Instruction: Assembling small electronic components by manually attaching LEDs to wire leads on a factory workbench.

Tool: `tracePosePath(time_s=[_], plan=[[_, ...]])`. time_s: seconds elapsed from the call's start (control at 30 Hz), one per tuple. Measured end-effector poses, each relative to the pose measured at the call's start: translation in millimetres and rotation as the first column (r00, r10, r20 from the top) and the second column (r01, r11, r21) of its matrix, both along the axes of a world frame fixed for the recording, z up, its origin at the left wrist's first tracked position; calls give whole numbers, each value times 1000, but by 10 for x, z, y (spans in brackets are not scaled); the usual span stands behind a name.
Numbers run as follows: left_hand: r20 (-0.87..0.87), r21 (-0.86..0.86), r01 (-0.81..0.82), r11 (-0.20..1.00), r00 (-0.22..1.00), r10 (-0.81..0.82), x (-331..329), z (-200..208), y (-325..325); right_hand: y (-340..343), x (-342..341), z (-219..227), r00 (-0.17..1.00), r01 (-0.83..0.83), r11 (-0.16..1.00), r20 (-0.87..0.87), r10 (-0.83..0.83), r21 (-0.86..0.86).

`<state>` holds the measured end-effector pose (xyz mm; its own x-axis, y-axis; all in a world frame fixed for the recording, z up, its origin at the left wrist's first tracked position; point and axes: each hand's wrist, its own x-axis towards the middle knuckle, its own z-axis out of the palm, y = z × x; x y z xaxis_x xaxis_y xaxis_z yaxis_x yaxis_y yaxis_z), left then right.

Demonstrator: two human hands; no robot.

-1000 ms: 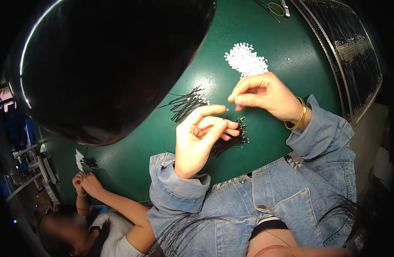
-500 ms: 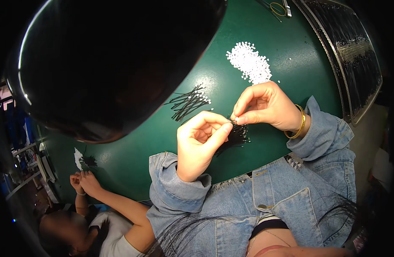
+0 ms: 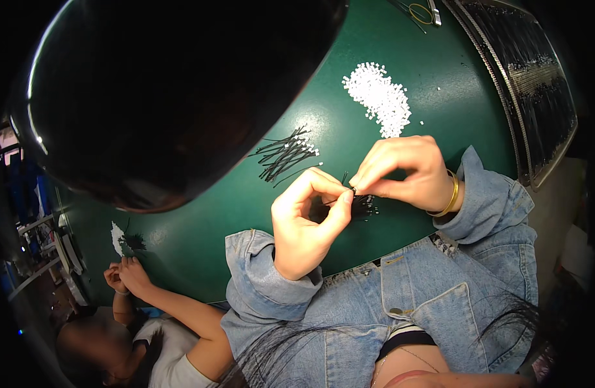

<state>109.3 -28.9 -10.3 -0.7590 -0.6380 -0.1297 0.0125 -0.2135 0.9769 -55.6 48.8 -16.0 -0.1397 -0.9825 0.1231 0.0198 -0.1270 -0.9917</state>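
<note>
My left hand [image 3: 307, 223] is closed in a pinch around a thin black wire [image 3: 345, 176], whose short end sticks up past the fingertips. Against it, my right hand [image 3: 407, 167] pinches a small white connector housing at the wire's tip, almost wholly covered by the fingers. Below the fingertips lies a bunch of black wires [image 3: 365, 208] with pale metal ends, partly behind my left hand. Farther left rests a pile of black wires with white housings on their ends [image 3: 287, 153]. A heap of loose white connector housings [image 3: 378, 94] lies beyond my right hand.
A large glossy black object [image 3: 174, 97] fills the upper left. At right stands a rack of black wires [image 3: 536, 77] with a ridged edge. Several wires and a yellow loop [image 3: 419, 13] lie at the far edge. A co-worker's hands [image 3: 129, 277] work at lower left on the green table [image 3: 200, 242].
My right hand has tilted and shifted slightly nearer me, its fingertips pressing closer to the left ones. The white housing that showed between them is now mostly hidden. My left hand moved slightly right.
</note>
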Motion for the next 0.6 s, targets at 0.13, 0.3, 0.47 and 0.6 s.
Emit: tracePosePath(time_s=[0.13, 0.3, 0.47, 0.6], plan=[[-1, 13, 41, 999, 999, -41, 5, 23, -21, -1, -19, -3, 945, -32, 967, -323, -54, -254], [-9, 222, 120, 968, 993, -121, 19, 69, -54, 37, -16, -21, 974, -25, 980, -224, -21, -198], [-57, 312, 148, 938, 989, -138, 30, 45, -43, 54, 17, -55, 983, -3, 965, -180, -46, -263], [-44, 338, 150, 929, 989, -143, 33, 42, -47, 53, 9, -58, 978, -16, 965, -204, -39, -263]])
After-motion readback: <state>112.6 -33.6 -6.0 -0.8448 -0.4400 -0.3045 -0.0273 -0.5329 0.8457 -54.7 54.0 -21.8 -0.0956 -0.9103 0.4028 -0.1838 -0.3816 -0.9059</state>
